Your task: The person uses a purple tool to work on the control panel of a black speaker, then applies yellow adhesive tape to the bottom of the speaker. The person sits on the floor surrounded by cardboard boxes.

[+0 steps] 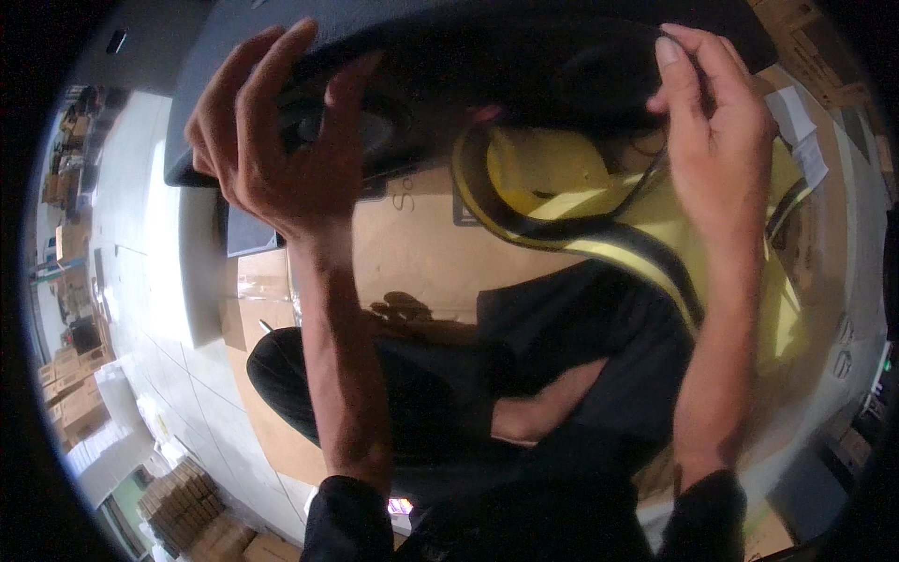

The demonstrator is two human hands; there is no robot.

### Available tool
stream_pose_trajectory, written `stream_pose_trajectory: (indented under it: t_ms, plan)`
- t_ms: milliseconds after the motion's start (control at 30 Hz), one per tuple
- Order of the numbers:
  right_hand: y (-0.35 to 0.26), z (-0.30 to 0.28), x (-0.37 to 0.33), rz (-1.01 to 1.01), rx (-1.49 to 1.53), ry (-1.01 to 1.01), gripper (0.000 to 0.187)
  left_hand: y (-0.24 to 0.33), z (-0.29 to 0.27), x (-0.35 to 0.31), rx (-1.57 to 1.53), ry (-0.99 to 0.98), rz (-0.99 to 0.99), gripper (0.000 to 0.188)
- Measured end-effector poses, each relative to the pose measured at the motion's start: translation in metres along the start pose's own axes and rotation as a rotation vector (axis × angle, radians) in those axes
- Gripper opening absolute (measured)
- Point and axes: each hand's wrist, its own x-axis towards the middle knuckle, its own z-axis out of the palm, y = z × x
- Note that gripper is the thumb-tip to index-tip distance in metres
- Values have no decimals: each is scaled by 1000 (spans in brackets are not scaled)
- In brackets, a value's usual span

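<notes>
A large black box-like case (506, 56) with round dark parts in its face, like a loudspeaker cabinet, stands in front of me. My left hand (272, 140) is raised at its left side. Its fingers are bent and apart, with nothing seen between them. Over the case's right end, my right hand (716, 112) has thumb and forefinger pressed together. What they pinch, if anything, is too thin and dark to name. Below that hand, a thin dark cord (640, 192) hangs over a yellow cloth-like piece (552, 173) with black and pale bands.
I sit with folded legs (590, 318) on brown cardboard (412, 253), which has handwriting on it. White paper sheets (798, 140) lie at the right. More cartons (75, 384) are stacked across the pale floor (140, 272) at the left.
</notes>
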Motion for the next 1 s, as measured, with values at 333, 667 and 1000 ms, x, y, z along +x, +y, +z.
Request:
stream_pose_trajectory:
  t_ms: [333, 667, 1000]
  plan:
    - [15, 48, -2, -172, 45, 335, 22, -11, 10, -4, -91, -2, -47, 38]
    - [-15, 55, 1, -44, 7, 504, 11, 24, 12, 3, -14, -45, -193, 39]
    - [-28, 46, 5, 102, 54, 521, 15, 47, 33, 9, -29, -14, -166, 40]
